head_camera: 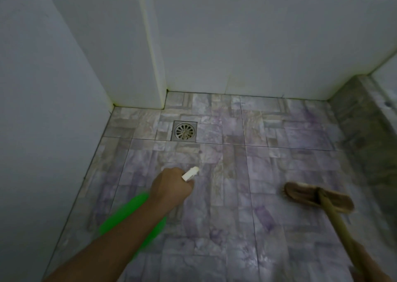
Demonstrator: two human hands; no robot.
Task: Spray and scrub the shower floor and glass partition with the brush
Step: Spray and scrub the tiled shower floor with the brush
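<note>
My left hand (171,187) grips a green spray bottle (120,221) by its neck, its white nozzle (190,174) pointing forward and down at the shower floor (225,196). The bottle's green body shows below my forearm, blurred. A brown long-handled brush (315,198) rests its head on the tiles at the right, and its wooden handle (339,228) runs down to the bottom right corner. My right hand (369,269) holds that handle at the frame's edge, only partly in view. The glass partition is hard to make out along the right edge.
A square metal drain (184,130) sits in the floor ahead of the nozzle. White tiled walls close the left side and the back, with a boxed column (150,67) in the back left corner. A stone kerb (361,118) runs along the right.
</note>
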